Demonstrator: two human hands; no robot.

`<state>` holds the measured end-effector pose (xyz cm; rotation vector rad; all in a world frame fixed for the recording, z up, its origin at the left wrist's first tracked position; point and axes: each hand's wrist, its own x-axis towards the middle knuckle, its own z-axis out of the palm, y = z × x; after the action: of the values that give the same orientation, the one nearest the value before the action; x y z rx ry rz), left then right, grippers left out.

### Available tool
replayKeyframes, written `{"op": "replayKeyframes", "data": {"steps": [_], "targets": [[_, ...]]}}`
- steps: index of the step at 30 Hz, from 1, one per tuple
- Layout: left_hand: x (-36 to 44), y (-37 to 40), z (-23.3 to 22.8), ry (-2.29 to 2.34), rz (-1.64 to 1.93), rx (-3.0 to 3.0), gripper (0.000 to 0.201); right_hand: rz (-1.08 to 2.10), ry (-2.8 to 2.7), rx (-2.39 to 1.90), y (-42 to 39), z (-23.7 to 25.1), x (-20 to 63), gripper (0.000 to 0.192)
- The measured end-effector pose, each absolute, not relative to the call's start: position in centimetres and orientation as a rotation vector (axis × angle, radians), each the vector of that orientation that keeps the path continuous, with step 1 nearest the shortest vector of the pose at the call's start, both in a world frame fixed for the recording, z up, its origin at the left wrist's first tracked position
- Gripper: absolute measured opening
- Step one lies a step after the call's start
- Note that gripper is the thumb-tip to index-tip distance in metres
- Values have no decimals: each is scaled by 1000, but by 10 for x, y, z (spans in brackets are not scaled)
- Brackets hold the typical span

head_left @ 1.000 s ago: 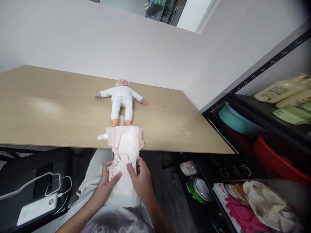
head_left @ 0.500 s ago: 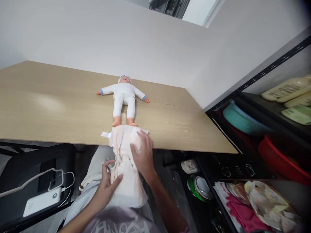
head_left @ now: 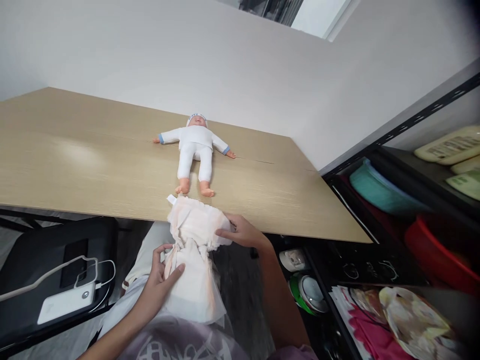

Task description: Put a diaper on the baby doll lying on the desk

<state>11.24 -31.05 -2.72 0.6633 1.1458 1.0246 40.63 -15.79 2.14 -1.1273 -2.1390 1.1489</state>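
White padded diaper (head_left: pixel 193 250) straddles the table (head_left: pixel 75 165) edge at 6 o'clock of the doll (head_left: pixel 195 150). Left hand (head_left: pixel 161 272) pinches its lower half; right hand (head_left: pixel 242 232) lies open, fingers pressing its side. Risk: most hangs unsupported and may slip off. Fastening tabs are barely discernible.

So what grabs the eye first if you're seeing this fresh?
A baby doll in white lies face-up, arms spread, mid-table. At the near edge of the table, a white diaper droops toward the lap, left hand pinching its middle, right hand at its side.
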Motion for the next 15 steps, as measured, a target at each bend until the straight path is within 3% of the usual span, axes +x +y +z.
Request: {"op": "replayKeyframes", "data": {"steps": [4,8,10,15], "targets": [[108,-311,-26,1125,983,692,95,957,-2113,-1298,-146,24,413,47],[117,-315,-31,1120,1015,683,93,285,-1852,-1569,-147,20,387,36],[123,-318,-33,1109,1042,690,87,97,-1845,-1531,-157,17,362,36],[132,-328,-31,1076,1019,776,75,291,-2255,-1335,-178,-3,301,61]]}}
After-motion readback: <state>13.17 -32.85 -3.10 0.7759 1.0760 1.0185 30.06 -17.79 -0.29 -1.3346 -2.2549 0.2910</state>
